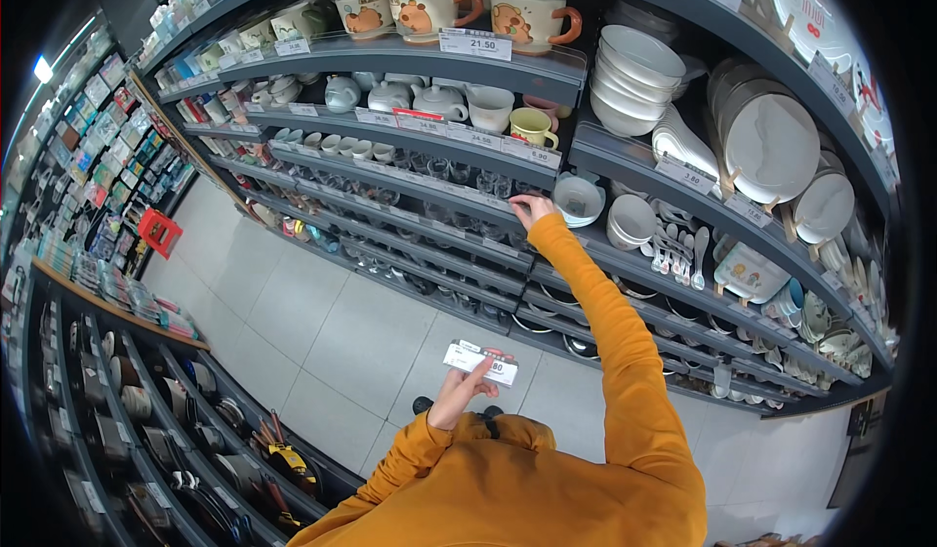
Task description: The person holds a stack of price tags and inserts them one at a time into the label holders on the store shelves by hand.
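Observation:
My left hand [461, 395] holds a small stack of printed shelf price labels [468, 360] in front of my body, with the thumb on top. My right hand [538, 210] reaches forward, its fingertips bunched at the label strip [468, 193] on the edge of a glassware shelf. Whether anything is pinched between those fingertips is too small to tell. Drinking glasses [439, 168] stand behind that strip. Right beside the hand is a stack of pale bowls [578, 199]. Above it, a yellow-green mug [533, 127] sits near the shelf's corner.
Cartoon mugs [421, 11] and teapots [439, 100] line the upper shelves. White bowls [633, 78] and upright plates [770, 144] fill the right side. Cookware shelves [154, 415] stand behind on the left. A red plastic stool [159, 232] is on the tiled floor [315, 313].

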`<state>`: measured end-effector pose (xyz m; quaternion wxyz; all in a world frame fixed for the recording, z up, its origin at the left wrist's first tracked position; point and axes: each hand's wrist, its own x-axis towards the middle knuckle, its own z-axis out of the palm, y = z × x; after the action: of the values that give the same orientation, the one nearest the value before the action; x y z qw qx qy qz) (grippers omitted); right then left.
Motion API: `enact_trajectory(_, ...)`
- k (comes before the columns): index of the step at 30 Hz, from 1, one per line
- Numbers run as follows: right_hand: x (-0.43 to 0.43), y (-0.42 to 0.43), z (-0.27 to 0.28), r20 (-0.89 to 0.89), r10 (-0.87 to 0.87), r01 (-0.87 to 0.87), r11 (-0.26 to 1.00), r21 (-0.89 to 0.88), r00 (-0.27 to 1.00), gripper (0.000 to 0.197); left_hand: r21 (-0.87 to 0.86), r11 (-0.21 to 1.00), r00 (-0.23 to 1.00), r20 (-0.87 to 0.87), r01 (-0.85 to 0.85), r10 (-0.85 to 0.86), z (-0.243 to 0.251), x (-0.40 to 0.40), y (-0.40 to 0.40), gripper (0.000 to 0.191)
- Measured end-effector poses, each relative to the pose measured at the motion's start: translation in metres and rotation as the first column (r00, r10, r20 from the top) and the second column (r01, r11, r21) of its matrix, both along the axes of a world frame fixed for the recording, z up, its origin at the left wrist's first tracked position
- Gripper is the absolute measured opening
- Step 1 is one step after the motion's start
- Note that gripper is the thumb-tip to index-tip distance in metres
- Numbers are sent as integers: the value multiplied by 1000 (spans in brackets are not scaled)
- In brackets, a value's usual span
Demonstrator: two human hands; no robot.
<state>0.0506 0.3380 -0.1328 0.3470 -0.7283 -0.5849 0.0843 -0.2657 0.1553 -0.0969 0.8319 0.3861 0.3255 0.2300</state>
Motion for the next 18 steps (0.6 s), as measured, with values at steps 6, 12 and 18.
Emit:
enact_trajectory(6, 1, -18, 5, 179, -34, 6, 989, 150, 983, 23, 6, 1000, 999, -26, 23, -23, 0, 3, 1, 33)
enact_trajectory(12, -38, -87, 24, -104, 48, -6, 931, 365, 993, 20, 7, 1000, 1000, 9, -1, 1, 2, 1, 5, 41)
enact_trajectory(18, -69, -169, 31, -684, 76, 134, 959, 249, 725, 20, 74, 995, 998, 1, -64, 64, -3, -1, 9, 41)
